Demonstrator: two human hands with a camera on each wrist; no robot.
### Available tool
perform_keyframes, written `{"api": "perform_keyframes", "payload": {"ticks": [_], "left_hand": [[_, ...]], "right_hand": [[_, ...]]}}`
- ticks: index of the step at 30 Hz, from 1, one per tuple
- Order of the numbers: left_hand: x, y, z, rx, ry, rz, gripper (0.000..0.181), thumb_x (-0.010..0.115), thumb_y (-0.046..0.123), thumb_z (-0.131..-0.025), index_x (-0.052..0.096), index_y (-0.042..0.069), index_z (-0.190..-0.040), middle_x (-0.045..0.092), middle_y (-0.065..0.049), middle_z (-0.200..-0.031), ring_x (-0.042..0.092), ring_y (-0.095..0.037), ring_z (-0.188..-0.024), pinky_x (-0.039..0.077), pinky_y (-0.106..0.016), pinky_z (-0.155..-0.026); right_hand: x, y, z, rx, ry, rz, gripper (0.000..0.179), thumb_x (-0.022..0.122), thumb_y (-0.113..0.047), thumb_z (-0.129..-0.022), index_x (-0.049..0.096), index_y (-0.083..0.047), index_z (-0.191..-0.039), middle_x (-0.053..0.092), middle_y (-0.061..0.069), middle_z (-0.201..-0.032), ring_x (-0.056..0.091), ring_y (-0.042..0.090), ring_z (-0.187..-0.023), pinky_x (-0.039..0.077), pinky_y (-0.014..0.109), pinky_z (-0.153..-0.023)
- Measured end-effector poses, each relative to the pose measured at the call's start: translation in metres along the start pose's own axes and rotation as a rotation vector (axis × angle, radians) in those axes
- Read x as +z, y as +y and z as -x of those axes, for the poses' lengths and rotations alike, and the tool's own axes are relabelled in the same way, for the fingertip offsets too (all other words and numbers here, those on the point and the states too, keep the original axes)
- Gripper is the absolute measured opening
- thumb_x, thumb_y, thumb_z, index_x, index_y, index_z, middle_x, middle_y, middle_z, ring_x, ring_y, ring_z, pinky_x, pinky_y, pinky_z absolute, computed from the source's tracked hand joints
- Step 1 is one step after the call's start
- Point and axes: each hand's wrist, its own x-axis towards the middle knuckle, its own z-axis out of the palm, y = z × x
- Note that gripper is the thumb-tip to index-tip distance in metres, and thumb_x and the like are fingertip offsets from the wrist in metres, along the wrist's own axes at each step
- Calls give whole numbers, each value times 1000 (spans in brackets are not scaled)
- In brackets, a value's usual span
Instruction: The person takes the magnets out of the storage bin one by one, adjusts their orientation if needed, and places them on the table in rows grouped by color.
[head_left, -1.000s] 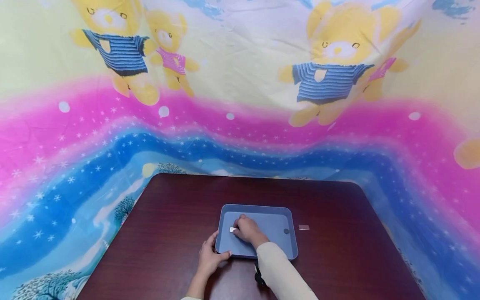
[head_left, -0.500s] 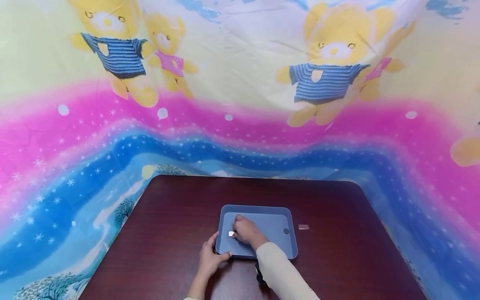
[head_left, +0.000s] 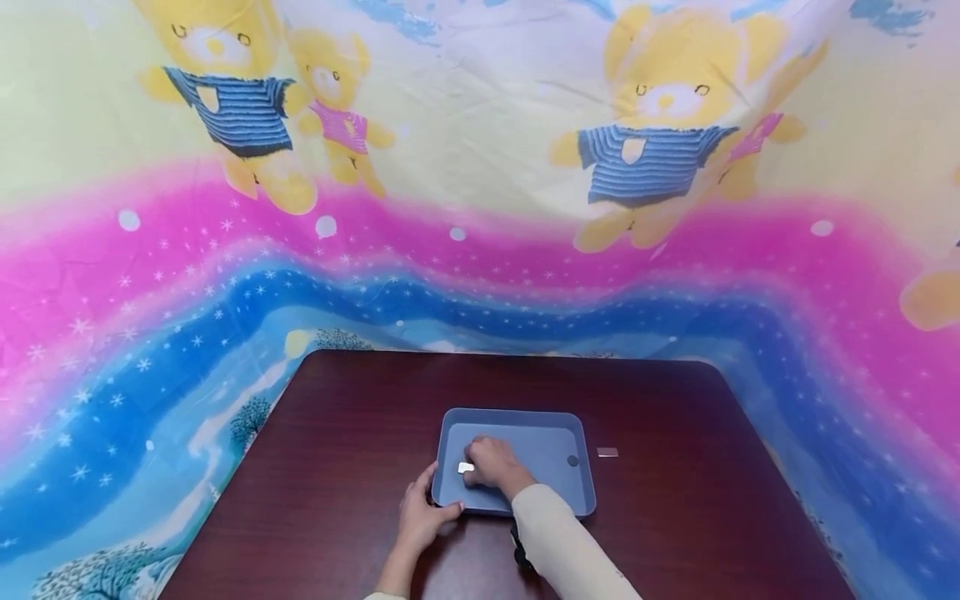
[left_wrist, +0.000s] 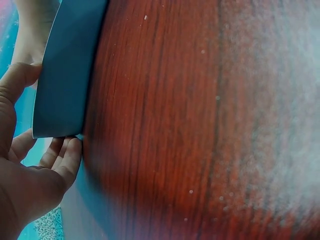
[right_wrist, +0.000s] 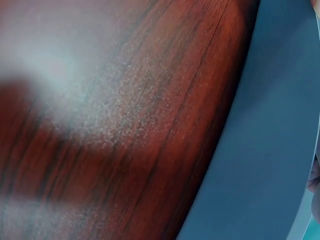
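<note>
A shallow blue-grey tray [head_left: 528, 450] stands on the table, its rim all round. My left hand [head_left: 420, 517] holds its near left corner, thumb at the near rim and fingers along the left side. In the left wrist view, that hand [left_wrist: 37, 185] wraps the corner of the tray wall [left_wrist: 70, 70]. Inside the tray, my right hand [head_left: 493, 462] is low over the floor, fingers curled, gripping a small white piece like a pad or wipe [head_left: 464, 468] that sticks out at its left. The right wrist view shows mostly the tray's outer wall [right_wrist: 265, 110].
A dark round spot [head_left: 573, 461] shows at the tray's right end. Just right of the tray lies a small flat pinkish-silver strip [head_left: 607, 452] on the dark red-brown wooden table [head_left: 360, 417]. A printed bear curtain [head_left: 480, 167] hangs behind the table.
My right hand has shifted slightly toward me inside the tray, the white piece moving with it along the left part. The left hand keeps its place on the corner.
</note>
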Motion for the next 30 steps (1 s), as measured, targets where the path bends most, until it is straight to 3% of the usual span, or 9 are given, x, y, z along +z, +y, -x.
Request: {"api": "perform_keyframes", "payload": {"ticks": [5, 10, 14, 17, 22, 30], "left_hand": [[-1, 2, 1, 3, -6, 1, 87, 88, 24, -57, 51, 5, -132, 56, -13, -100, 50, -23, -87, 38, -42, -78], [-2, 1, 0, 8, -14, 10, 86, 88, 22, -57, 50, 5, -133, 55, -14, -99, 49, -23, -86, 38, -41, -77], [-2, 1, 0, 11, -10, 14, 86, 88, 23, -57, 51, 5, -133, 55, -14, -98, 49, -23, -85, 38, -40, -76], [0, 1, 1, 20, 8, 14, 85, 88, 23, -56, 52, 5, -131, 56, -14, -98, 50, -23, -84, 38, -40, -75], [1, 1, 2, 51, 38, 8, 83, 87, 22, -56, 53, 3, -129, 56, -13, -96, 50, -22, -81, 38, -38, -72], [-2, 1, -1, -4, -5, 27, 86, 88, 24, -57, 51, 6, -133, 55, -13, -98, 50, -22, -84, 38, -38, -76]], "right_hand": [[1, 0, -1, -8, 2, 2, 25, 74, -32, -69, 53, -20, -62, 40, -8, -61, 38, 9, -52, 32, 25, -47], [4, 1, 2, 49, 7, -190, 16, 75, -28, -76, 71, -13, -78, 53, -5, -74, 46, 8, -64, 39, 23, -57], [5, 4, 5, 68, 31, -299, 22, 81, -24, -71, 75, -8, -86, 59, -1, -84, 53, 10, -76, 44, 24, -68], [3, 4, 6, 40, 19, -258, 18, 81, -22, -72, 75, -9, -82, 56, -2, -82, 53, 11, -75, 44, 23, -67], [1, 3, 4, -34, -22, -101, 12, 74, -24, -79, 68, -15, -74, 48, -4, -77, 48, 8, -65, 42, 22, -61], [-2, -1, 3, -47, -44, -21, 17, 73, -24, -77, 59, -16, -71, 43, -3, -73, 42, 9, -57, 39, 26, -53]]}}
